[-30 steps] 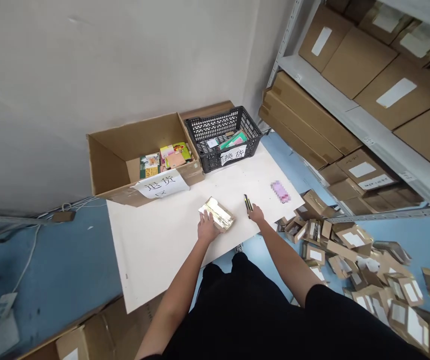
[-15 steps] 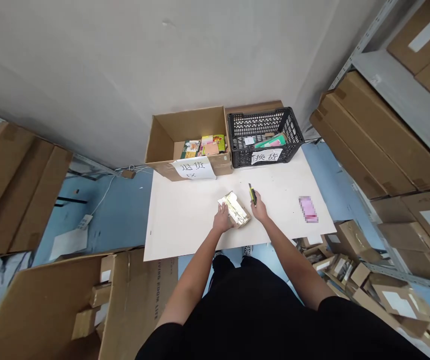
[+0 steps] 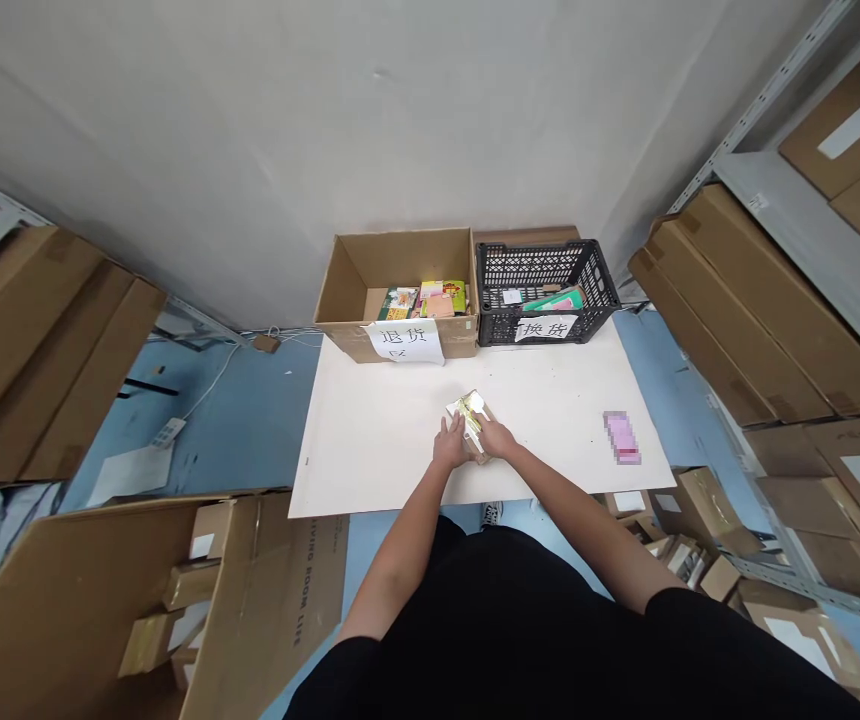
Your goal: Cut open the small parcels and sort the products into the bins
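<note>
- The left hand and right hand are clasping a gold packet from either side, close together
- The gold packet is lying near the middle of the white worktop, toward its near edge
- A cardboard box and black crate are sitting along the far edge

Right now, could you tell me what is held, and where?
The small gold-wrapped cardboard parcel: left hand at its near-left edge, right hand on its right side.
</note>
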`<state>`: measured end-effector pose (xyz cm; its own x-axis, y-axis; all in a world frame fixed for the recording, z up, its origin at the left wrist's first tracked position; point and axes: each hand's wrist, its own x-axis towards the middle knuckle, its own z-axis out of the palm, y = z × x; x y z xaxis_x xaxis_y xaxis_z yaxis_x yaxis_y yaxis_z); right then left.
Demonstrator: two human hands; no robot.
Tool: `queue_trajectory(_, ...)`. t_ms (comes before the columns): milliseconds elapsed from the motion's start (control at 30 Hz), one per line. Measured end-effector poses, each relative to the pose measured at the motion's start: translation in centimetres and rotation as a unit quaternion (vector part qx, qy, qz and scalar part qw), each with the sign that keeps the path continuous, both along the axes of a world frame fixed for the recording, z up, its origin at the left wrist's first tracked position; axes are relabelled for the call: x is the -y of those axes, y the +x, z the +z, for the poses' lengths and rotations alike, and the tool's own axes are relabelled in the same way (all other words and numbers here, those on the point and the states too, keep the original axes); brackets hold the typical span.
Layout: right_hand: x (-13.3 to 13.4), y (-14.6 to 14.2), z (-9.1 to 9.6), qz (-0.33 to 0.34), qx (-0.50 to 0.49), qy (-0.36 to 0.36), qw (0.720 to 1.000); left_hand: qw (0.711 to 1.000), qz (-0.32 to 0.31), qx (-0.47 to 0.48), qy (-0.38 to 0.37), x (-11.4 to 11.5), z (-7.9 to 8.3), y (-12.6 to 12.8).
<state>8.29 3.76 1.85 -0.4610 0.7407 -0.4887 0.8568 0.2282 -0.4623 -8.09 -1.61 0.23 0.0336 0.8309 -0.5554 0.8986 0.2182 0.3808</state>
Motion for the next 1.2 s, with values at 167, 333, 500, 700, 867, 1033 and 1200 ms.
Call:
queue_trajectory(167, -0.2, 0.2, 1.0, 0.02, 0.025, -0.026, 0.999, 1.0, 0.005, 0.0, -0.005, 0.0, -0.2, 0.0)
queue_trajectory(333, -0.3, 2.5, 2.4, 0.045, 0.046, -0.082, 0.995, 1.0, 0.01, -0.016, -0.004, 0.0, 0.1, 0.1)
queue_trajectory(500, 0.6, 6.2, 3.9, 0.014, 0.07, -0.197, 0.978, 1.0, 0.014, -0.02, -0.005, -0.1, 0.0, 0.3)
queue_trajectory(700, 0.6, 8.9, 4.8, -0.012, 0.072, -0.199, 0.977, 0.999, 0.008, -0.027, -0.021, -0.5, -0.1, 0.3)
queue_trajectory(867, 2.7, 9.5, 2.7, -0.212, -0.007, 0.012, 0.977, 0.998, -0.007, -0.065, -0.007, -0.7, 0.2, 1.8)
queue_trajectory(1033, 3.6, 5.9, -1.1, -0.305, -0.01, -0.01, 0.952, 0.994, 0.039, -0.1, 0.018, 1.3, -0.1, 6.1)
queue_trajectory(1200, 1.4, 4.3, -2.2, -0.313, -0.028, 0.014, 0.949, 0.991, 0.033, -0.13, 0.003, 2.3, 0.5, 6.2)
